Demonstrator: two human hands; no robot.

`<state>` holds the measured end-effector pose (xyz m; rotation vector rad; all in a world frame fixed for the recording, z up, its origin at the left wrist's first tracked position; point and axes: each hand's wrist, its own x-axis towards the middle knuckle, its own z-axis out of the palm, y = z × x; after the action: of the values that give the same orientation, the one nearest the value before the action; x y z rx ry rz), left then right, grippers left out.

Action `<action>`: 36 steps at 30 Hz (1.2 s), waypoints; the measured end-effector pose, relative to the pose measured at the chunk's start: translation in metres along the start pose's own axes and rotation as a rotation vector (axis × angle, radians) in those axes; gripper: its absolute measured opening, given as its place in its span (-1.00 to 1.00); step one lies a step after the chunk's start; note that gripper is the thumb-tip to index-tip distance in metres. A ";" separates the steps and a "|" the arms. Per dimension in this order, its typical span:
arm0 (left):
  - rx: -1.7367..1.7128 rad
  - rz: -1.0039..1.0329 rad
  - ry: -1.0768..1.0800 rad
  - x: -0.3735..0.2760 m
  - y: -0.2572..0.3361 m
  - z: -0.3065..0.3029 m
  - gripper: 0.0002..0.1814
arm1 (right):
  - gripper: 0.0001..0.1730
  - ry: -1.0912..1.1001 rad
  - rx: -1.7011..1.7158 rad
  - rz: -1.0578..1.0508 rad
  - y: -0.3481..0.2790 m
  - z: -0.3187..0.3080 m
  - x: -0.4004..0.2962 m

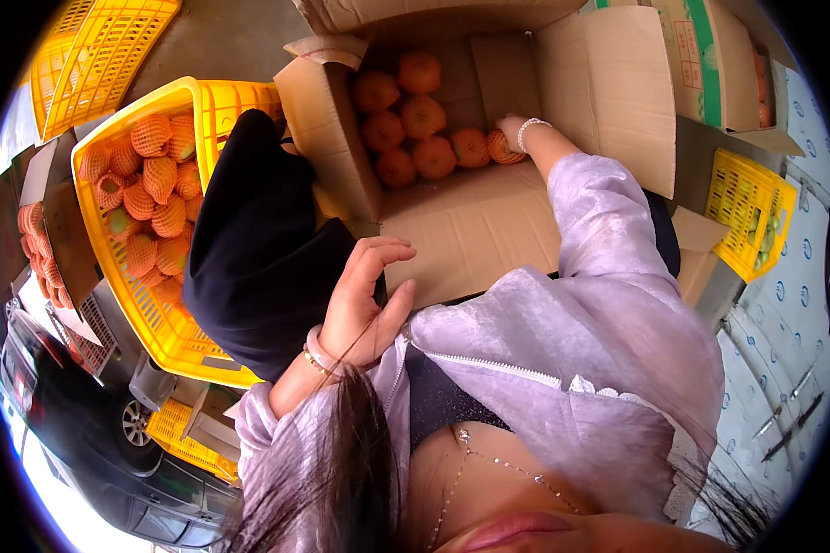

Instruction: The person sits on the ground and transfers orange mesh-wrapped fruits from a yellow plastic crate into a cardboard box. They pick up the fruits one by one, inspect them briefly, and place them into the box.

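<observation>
My right hand (512,131) reaches down into an open cardboard box (470,242) and touches a round fruit in an orange foam net (503,148) at the end of a row; its fingers are partly hidden. Several orange fruits (422,116) lie in the box's left part, side by side. My left hand (370,297) is raised before my body, fingers apart and slightly curled, with nothing in it. It is nearest the box's front flap. At the left stands a yellow plastic crate (135,332) filled with fruits in orange foam nets (159,180).
Another yellow crate (104,62) stands at the upper left. A box of netted fruit (76,256) is at the far left. A green-striped carton (705,69) and a yellow crate with green fruit (747,214) are on the right. A dark car (104,442) stands lower left.
</observation>
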<state>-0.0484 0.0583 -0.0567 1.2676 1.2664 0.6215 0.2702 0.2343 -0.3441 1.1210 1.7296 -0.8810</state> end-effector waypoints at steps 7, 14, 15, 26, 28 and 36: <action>-0.028 -0.007 -0.020 0.000 0.002 0.002 -0.65 | -0.31 0.132 0.034 -0.035 0.002 0.010 0.002; -0.057 0.025 0.037 -0.012 -0.010 0.007 -0.70 | -0.24 0.208 0.143 0.017 0.010 0.009 -0.015; -0.070 0.034 0.058 -0.014 -0.009 0.008 -0.71 | -0.24 0.243 0.175 0.015 0.006 0.005 -0.021; 0.191 0.604 0.850 -0.081 -0.001 -0.089 -0.75 | -0.38 0.410 0.393 -0.080 -0.018 -0.013 -0.093; -0.003 0.505 1.071 -0.099 -0.041 -0.131 -0.81 | -0.40 0.415 0.449 -0.172 -0.020 -0.014 -0.106; 0.119 -0.869 0.719 -0.163 -0.272 -0.189 -0.29 | -0.45 0.497 0.607 -0.481 -0.146 -0.014 -0.245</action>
<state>-0.3421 -0.0968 -0.2180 0.4505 2.2780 0.3543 0.1830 0.1184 -0.0977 1.4198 2.2730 -1.6046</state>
